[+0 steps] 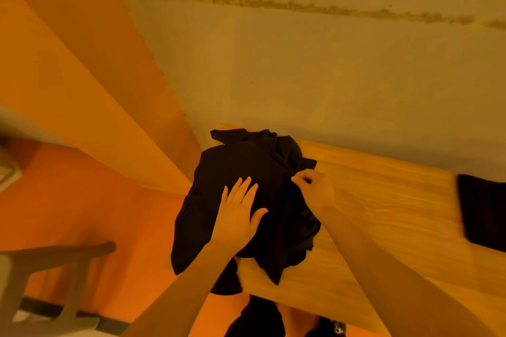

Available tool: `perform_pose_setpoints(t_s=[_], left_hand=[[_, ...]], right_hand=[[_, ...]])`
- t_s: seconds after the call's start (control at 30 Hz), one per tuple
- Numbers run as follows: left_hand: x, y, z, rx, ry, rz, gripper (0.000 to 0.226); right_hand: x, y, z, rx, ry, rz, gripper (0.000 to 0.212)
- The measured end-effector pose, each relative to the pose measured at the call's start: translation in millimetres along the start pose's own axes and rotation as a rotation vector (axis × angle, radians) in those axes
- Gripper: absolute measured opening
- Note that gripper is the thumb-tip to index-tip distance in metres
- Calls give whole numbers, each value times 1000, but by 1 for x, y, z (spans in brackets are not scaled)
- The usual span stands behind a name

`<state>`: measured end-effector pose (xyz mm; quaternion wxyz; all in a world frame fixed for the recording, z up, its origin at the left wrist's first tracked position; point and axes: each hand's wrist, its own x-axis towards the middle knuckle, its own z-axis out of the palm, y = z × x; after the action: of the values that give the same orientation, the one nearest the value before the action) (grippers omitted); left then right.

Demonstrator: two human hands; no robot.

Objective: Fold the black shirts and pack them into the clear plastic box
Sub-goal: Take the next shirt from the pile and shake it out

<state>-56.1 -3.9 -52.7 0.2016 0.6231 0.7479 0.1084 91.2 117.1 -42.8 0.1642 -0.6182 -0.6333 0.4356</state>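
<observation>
The left hand (236,216) lies flat on the black shirt (246,200), fingers straight and slightly spread, pressing the cloth down near its middle; the right hand (315,190), at about 3 o'clock from it, pinches a fold of the same shirt between thumb and forefinger at the garment's right side. The shirt is a rumpled heap at the left end of the wooden table (383,213), with its left part hanging over the table's end and a lower corner drooping off the near edge at 6 o'clock. By the look of it, folding has barely begun: no clean fold shows, and the cloth needs spreading first. Another dark piece (482,210), perhaps a second shirt, lies at the far right of the table, well apart at 3 o'clock; whether it is folded I cannot tell. The clear plastic box is not in view, so packing seems wholly left. Bare tabletop runs rightward between the two dark pieces, giving room to draw the shirt inward; a wall stands close behind at 12 o'clock, and a chair (54,268) stands off at 8 o'clock
</observation>
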Motion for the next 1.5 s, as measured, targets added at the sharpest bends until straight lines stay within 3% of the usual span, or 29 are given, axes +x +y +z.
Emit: perform_pose_setpoints(t_s=[0.17, 0.27, 0.4, 0.5, 0.6, 0.67, 0.73, 0.87, 1.0, 1.2, 1.4, 1.5], left_hand=[[39, 30, -44, -343, 58, 90, 58], [71, 50, -85, -372, -137, 139, 46], [84, 69, -123, -460, -255, 130, 13], [80, 88, -148, -589, -160, 108, 13], [73, 108, -172, -680, -64, 151, 10], [69, 121, -192, -685, -31, 189, 11], [67, 130, -212, -715, 25, 202, 14], [66, 149, -253, -774, 165, 225, 16], [64, 178, -291, -807, 291, 290, 17], [66, 223, -318, -916, 603, 210, 15], [35, 257, -269, -985, 182, 165, 14], [37, 266, -253, -946, 122, 181, 13]], right_hand=[[-9, -32, -34, 226, -92, -90, 14], [-14, -49, -52, 348, -212, -117, 23], [-17, -62, -77, 294, -188, -170, 25], [-26, -73, -98, 291, -146, -210, 21], [-38, -88, -120, 356, -313, -233, 6], [-44, -100, -138, 130, -390, -261, 7], [-48, -113, -158, 0, -334, -286, 13], [-57, -142, -202, 36, -91, -366, 19], [-71, -178, -240, 44, 39, -457, 26], [-88, -231, -284, 451, 92, -481, 25], [-78, -256, -301, 300, 181, -434, 28], [-75, -255, -305, 282, 223, -388, 31]])
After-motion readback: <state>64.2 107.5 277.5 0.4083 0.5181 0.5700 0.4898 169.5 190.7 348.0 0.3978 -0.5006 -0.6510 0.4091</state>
